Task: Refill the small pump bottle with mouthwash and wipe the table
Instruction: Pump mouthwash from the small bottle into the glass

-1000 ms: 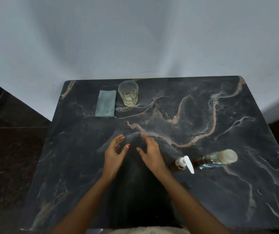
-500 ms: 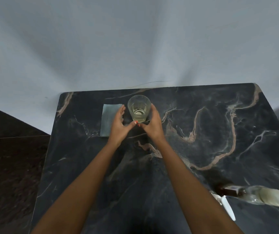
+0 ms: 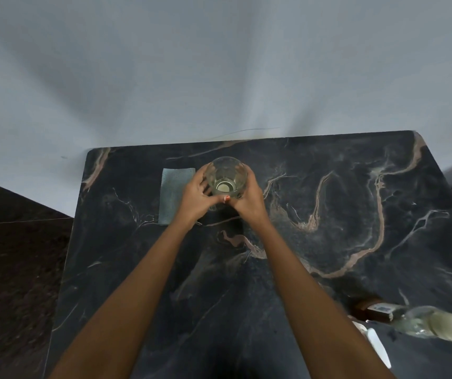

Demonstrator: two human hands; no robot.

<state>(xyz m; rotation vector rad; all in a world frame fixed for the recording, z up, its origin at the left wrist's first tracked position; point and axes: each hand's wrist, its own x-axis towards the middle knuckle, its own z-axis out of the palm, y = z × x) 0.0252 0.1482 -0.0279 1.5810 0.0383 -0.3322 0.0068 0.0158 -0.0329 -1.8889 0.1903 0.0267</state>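
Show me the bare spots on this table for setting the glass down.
Bare: the wide stretch right of the glass, beyond the lying bottle; the near-left strip below the cloth. Crowded: where left hand and right hand grip the glass; the pump head corner.

Likely a room in a home: a dark, veined marble table (image 3: 328, 242) fills the lower frame against a plain pale wall (image 3: 219, 64) across the top. Dark speckled stone floor (image 3: 14, 269) shows at left, a drinking glass (image 3: 226, 176) and folded cloth (image 3: 173, 195) at centre.
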